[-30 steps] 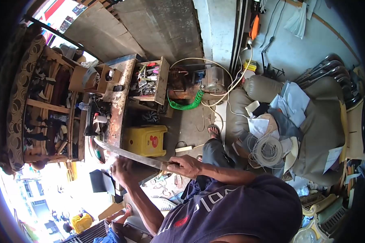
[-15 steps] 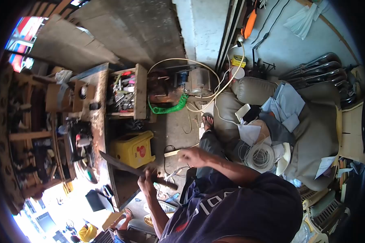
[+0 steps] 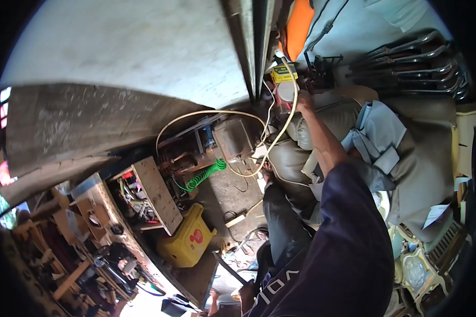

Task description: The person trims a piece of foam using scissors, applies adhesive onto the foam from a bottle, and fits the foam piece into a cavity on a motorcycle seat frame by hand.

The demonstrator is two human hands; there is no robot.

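Note:
My right hand (image 3: 303,101) is stretched out to the back, beside a jar with a pale round lid (image 3: 286,91) and something red (image 3: 287,107) below it. A cream hose (image 3: 292,113) crosses in front of its fingertips, so their grip is unclear. Low in view, my left hand (image 3: 247,294) is closed round a long dark machete-like blade (image 3: 229,268), which points up and left. Its handle is hidden by the hand and my shirt. A yellow small box (image 3: 284,73) stands just behind the jar.
Left of my legs are a yellow bin (image 3: 188,240) and a workbench with an open tool drawer (image 3: 157,196). A machine (image 3: 232,138) with a green coiled hose (image 3: 206,175) sits ahead. Grey cushions (image 3: 333,124) and cloth lie right; curved metal frames (image 3: 407,66) are stacked behind.
My right hand has gone from in front of my body to the jar at the back. My left hand, still holding the blade, is lower in view. The camera view has turned and shifted.

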